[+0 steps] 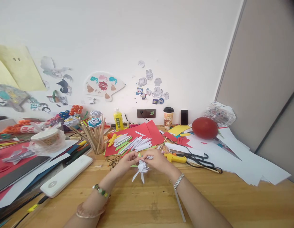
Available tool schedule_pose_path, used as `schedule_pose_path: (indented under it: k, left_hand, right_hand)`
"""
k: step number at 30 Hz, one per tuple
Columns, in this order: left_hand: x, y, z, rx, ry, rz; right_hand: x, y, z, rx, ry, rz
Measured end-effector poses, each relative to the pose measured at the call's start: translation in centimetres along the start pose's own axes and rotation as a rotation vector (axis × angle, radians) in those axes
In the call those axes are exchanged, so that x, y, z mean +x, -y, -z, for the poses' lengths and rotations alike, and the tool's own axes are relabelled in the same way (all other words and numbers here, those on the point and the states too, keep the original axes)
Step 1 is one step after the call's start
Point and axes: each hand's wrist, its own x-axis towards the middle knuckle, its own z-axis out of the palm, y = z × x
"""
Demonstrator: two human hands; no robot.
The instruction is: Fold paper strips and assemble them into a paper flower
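Note:
Between my two hands, just above the wooden table [147, 202], is a folded white paper flower [142, 167] with pointed petals and a bit of green. My left hand [127, 161] pinches its upper left edge, near a green tip. From the other side my right hand [157, 161] pinches the top right of the flower; its fingertips are partly hidden. Beyond the hands lie many folded white and green paper strips [137, 144] on red paper sheets [153, 131]. A yellow glue gun [175, 158] rests right of my right hand.
Wooden sticks with paper flowers [96, 136] stand at the left behind a white elongated device [66, 175]. Black-handled scissors [204, 161], a red balloon [205, 128], a lidded cup [168, 117] and white paper sheets [223, 155] lie right. A yellow bottle [118, 120] stands by the wall.

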Motion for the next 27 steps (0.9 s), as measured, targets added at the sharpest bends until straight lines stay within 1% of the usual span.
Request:
schedule_pose_path:
  k: [4,8,12,15,19,24,27]
  left_hand:
    - [0.3,0.3,0.1,0.024,-0.035,-0.051]
    - [0.3,0.4,0.3,0.023,-0.035,-0.06]
    - [0.1,0.2,0.1,0.032,-0.034,-0.041]
    - [0.0,0.0,-0.1,0.045,-0.03,-0.051]
    - [0.0,0.0,-0.3,0.068,-0.075,-0.068]
    - [0.1,0.1,-0.3,0.07,-0.17,-0.056]
    - [0.2,0.0,-0.2,0.07,-0.188,-0.082]
  right_hand:
    - [0.0,0.0,0.2,-0.033,0.014,0.119]
    - [0.0,0.0,0.5,-0.059,0.033,0.175]
    - [0.1,0.1,1.1,-0.069,0.105,0.254]
    - [-0.1,0.3,1.3,-0.06,0.139,0.219]
    - [-0.3,0.3,0.8,-0.096,0.136,0.166]
    - [-0.3,0.3,0.2,-0.172,0.111,0.234]
    - [-0.3,0.4,0.1,-0.219,0.106,0.254]
